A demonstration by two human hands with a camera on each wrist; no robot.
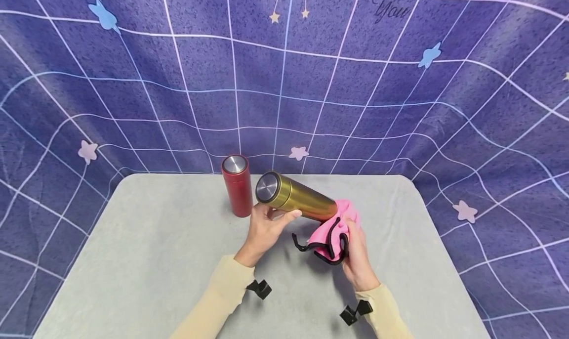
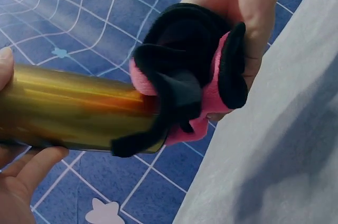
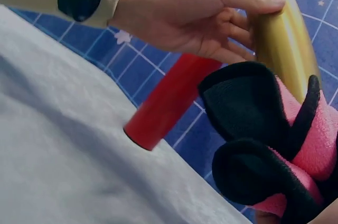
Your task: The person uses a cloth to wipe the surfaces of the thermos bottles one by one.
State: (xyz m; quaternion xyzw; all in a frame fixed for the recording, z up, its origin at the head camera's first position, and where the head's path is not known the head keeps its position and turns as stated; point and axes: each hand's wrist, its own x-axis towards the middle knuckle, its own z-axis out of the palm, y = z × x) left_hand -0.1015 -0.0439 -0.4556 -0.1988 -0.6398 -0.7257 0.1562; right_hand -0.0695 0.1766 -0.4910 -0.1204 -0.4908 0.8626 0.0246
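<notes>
We see the left hand (image 1: 264, 230) gripping the gold flask (image 1: 308, 198) near its cap (image 1: 268, 187), thumb on one side, fingers on the other. The flask tilts above the table (image 1: 155, 255), cap end higher. The right hand (image 1: 357, 255) clutches a bunched, black-edged pink cloth (image 1: 326, 234) against the flask's base. We note a red flask (image 1: 239, 195) upright on the table, to the left.

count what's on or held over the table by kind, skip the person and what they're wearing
Bottles: 2 (gold bottle held in the left hand; red bottle standing on the table)
Cloths: 1 (pink cloth with black edging, held in the right hand)
Total: 3
</notes>
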